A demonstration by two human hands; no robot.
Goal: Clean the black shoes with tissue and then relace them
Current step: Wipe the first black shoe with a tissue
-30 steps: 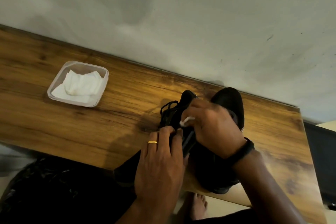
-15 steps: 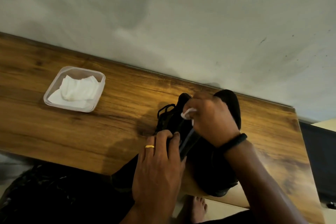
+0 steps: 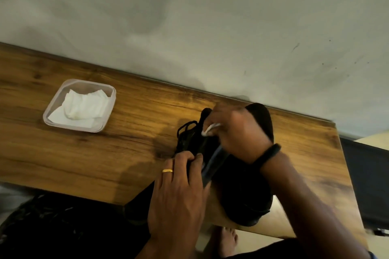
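A black shoe [image 3: 194, 143] stands tilted on the right part of the wooden desk [image 3: 130, 132], its laces [image 3: 187, 128] loose at the far end. The right hand [image 3: 237, 130], a black wristband [image 3: 267, 153] on its wrist, pinches a small wad of tissue [image 3: 210, 129] against the shoe's upper. The left hand [image 3: 179, 191], wearing a gold ring [image 3: 167, 170], curls its fingers over the shoe's near edge and grips it. A second black shoe [image 3: 248, 200] lies just beside, under the right forearm. Well apart to the left sits a clear plastic container [image 3: 109, 90] holding white tissues [image 3: 84, 105]. A grey wall [image 3: 189, 27] rises behind the desk.
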